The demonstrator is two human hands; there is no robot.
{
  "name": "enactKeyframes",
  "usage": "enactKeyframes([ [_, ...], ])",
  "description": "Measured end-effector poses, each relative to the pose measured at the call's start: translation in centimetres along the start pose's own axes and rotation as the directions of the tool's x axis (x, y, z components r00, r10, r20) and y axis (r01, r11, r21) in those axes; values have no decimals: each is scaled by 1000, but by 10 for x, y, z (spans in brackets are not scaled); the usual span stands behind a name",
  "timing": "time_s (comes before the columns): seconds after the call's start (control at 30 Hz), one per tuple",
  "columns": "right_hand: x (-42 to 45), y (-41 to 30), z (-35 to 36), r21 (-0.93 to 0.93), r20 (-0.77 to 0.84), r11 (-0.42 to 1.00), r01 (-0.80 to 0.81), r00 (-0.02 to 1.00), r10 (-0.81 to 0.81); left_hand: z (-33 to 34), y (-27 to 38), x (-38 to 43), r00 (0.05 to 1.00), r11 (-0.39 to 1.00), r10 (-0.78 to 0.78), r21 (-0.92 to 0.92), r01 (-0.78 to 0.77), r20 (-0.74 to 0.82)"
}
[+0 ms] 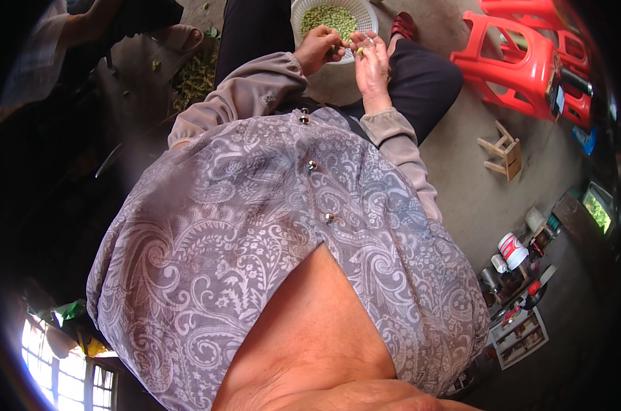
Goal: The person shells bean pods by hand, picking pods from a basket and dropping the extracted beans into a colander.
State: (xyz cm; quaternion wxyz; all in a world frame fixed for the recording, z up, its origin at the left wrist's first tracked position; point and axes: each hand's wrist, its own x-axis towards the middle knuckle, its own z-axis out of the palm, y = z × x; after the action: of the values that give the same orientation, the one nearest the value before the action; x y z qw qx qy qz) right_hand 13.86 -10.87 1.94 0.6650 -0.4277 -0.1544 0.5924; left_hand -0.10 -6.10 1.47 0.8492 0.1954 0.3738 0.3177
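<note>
A white perforated plastic basket (368, 20) holding many shelled green beans (330, 19) stands on the floor between the knees. My left hand (318, 49) is at the basket's near edge, its fingers curled and thumb pressed to the forefinger on a small pod that I see only in part. Close beside it, my right hand (371, 64) is turned palm up with fingers partly bent, and a small yellow-green bean or pod piece (360, 51) rests against its fingers. The fingertips of both hands nearly meet over the basket's rim.
A heap of pods (194, 77) lies on the floor at the left, near another person's foot (186, 38). Red plastic stools (526, 67) stand at the right, with a small wooden stool (503, 151) on the floor below them. Containers, including a white-and-red tub (513, 251), line the lower right.
</note>
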Motion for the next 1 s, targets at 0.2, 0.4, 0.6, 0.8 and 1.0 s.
enactKeyframes([
  [0.2, 1, 6, 8, -226, 95, 963, 149, 987, -131, 3, -7, -5, 973, 960, -90, 277, 29, 211],
  [0.4, -1, -3, 3, -775, 112, 600, 198, 978, -178, 1, -3, -3, 984, 853, 90, 498, -156, 155],
  [0.6, 1, -6, -2, -365, -72, 929, -63, 997, 40, 1, 1, 0, 915, 692, 327, 599, -403, 238],
  [0.8, -2, -9, 6, -353, -53, 936, 11, 998, -32, 3, 3, -3, 992, 974, 12, 222, -39, 123],
  [1.0, -4, -10, 11, -620, 93, 762, 188, 982, -166, -2, 2, -1, 983, 996, -3, 84, -13, 184],
])
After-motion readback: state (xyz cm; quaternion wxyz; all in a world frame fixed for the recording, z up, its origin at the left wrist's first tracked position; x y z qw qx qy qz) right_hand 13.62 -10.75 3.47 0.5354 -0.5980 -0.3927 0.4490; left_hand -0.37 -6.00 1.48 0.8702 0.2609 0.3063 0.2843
